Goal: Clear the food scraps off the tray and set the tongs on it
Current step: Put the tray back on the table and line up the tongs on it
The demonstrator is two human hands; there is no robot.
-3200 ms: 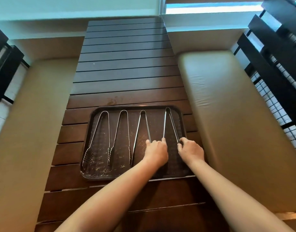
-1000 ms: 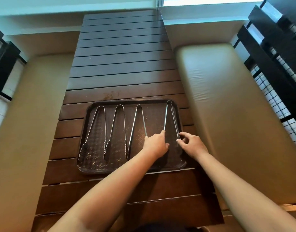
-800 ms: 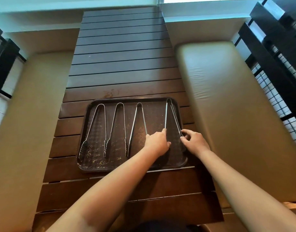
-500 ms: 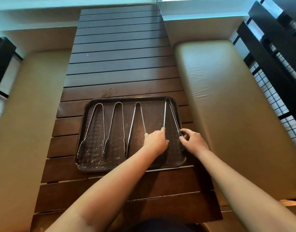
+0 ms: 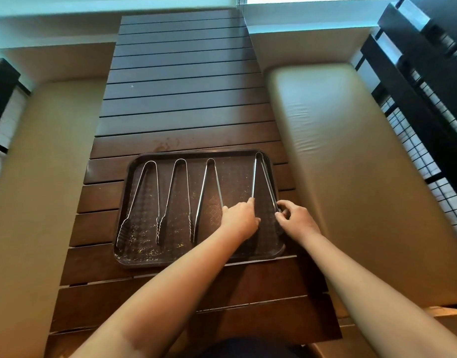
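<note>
Steel tongs (image 5: 263,182) lie lengthwise on the dark brown tray (image 5: 134,262) — right hand (image 5: 297,219) pinches one leg, left hand (image 5: 239,218) fingertip presses the other, fingers curled.

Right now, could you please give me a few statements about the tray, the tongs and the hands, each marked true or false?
1. Four pairs of tongs lie on the tray. True.
2. The tray is free of scraps. False: yellowish scraps still speckle it.
3. The right hand pinches an arm of the rightmost tongs. True.
4. The left hand rests on the bench. False: it is over the tray, a fingertip at those tongs' other arm.
</note>
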